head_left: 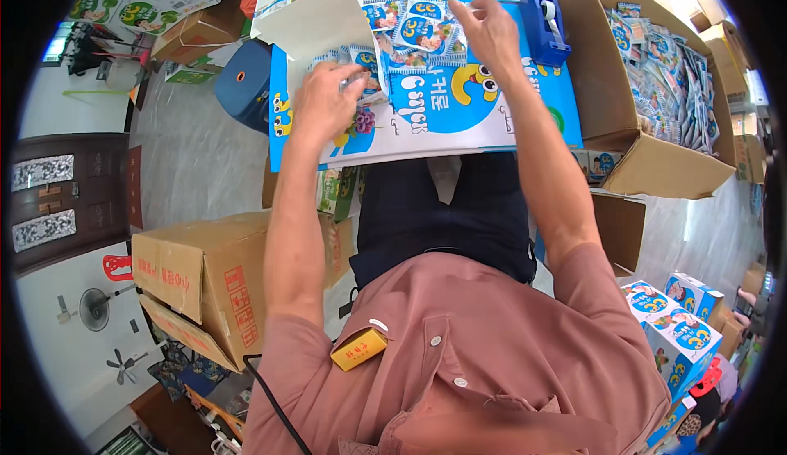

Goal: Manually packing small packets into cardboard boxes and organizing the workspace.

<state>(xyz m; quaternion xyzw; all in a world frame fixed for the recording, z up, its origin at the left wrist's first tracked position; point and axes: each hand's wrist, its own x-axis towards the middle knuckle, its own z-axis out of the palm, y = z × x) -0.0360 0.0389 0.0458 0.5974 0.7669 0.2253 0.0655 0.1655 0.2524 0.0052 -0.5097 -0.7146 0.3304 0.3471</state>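
A white carton (316, 19) with its lid flap raised stands at the left of the work surface, with small printed sachets (370, 74) inside. My left hand (325, 101) reaches over its near side, thumb and forefinger apart beside the sachets; its other fingers are partly hidden. To the right of the carton lies a loose pile of blue and white sachets (422, 33). At the pile's right edge is my right hand (490, 35), with forefinger stretched toward the sachets and thumb apart. No sachet shows clearly in its grasp.
The surface is a printed blue and white cardboard sheet (447, 123). A blue tape dispenser (544, 29) stands at its right. Beyond it, a large open cardboard box (602, 86) holds many sachets. A blue bin (244, 86) stands left, and a brown carton (209, 270) sits lower left.
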